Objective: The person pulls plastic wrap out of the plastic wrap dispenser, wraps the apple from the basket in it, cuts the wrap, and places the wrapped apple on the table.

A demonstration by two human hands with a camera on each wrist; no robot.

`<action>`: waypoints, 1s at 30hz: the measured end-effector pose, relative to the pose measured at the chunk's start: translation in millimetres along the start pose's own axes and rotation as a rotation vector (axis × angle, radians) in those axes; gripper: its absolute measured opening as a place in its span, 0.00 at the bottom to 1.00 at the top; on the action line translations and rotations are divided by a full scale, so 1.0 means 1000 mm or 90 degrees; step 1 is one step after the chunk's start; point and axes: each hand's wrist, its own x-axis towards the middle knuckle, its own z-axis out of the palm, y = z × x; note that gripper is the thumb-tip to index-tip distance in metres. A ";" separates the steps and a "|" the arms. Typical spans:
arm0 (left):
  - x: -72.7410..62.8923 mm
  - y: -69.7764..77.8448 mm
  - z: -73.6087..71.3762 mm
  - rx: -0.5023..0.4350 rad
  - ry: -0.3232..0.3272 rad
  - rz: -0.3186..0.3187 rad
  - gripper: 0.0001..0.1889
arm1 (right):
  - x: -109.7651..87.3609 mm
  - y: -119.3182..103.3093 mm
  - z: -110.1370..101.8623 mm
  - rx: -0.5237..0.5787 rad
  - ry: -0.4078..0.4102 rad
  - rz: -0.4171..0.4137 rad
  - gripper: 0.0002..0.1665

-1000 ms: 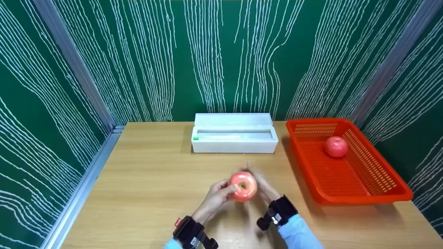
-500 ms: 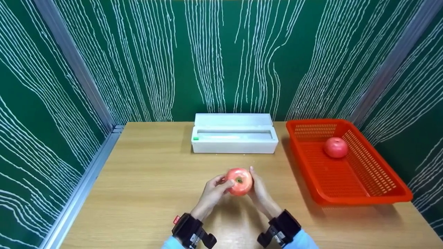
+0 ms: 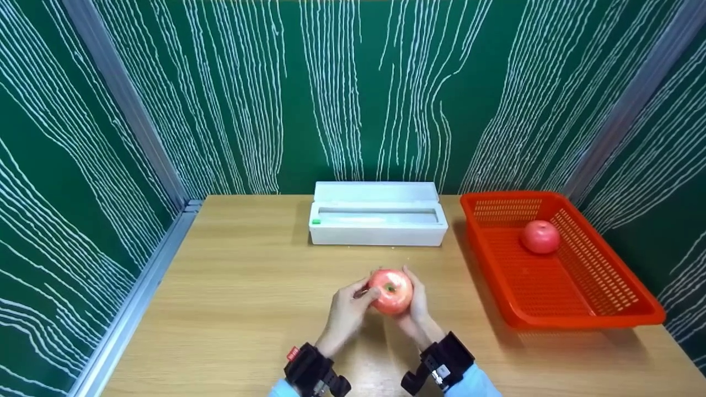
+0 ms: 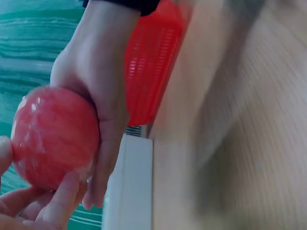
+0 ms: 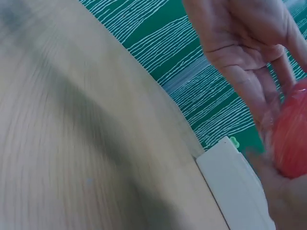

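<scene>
From the head view, the apple (image 3: 391, 290) sits between both grips above the table (image 3: 237, 309): left hand (image 3: 347, 314) and right hand (image 3: 417, 309) curl round its opposite sides. The left wrist view shows right-hand fingers (image 4: 103, 143) wrapped behind the apple; the right wrist view shows it against the left hand's fingers (image 5: 261, 96).

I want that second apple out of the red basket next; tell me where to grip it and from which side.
Grip the apple in the basket round its widest middle, coming from above: the red basket's walls rise on all sides, while its top is open. The apple lies alone near the far end, with bare mesh about it for the fingers.
</scene>
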 end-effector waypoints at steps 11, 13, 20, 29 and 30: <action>-0.008 0.007 0.013 0.218 0.056 0.113 0.37 | -0.003 -0.002 0.000 0.062 0.012 -0.020 0.18; -0.009 0.008 0.015 0.230 0.065 0.126 0.37 | -0.005 -0.002 0.002 0.090 0.026 -0.032 0.17; -0.011 0.015 0.017 0.258 0.085 0.201 0.37 | -0.009 -0.007 0.003 0.139 -0.060 -0.044 0.19; -0.010 0.001 0.013 0.255 0.071 0.196 0.37 | -0.002 -0.006 -0.006 0.183 -0.157 0.070 0.28; -0.011 0.000 0.014 0.249 0.069 0.193 0.37 | -0.003 -0.005 -0.005 0.184 -0.133 0.067 0.27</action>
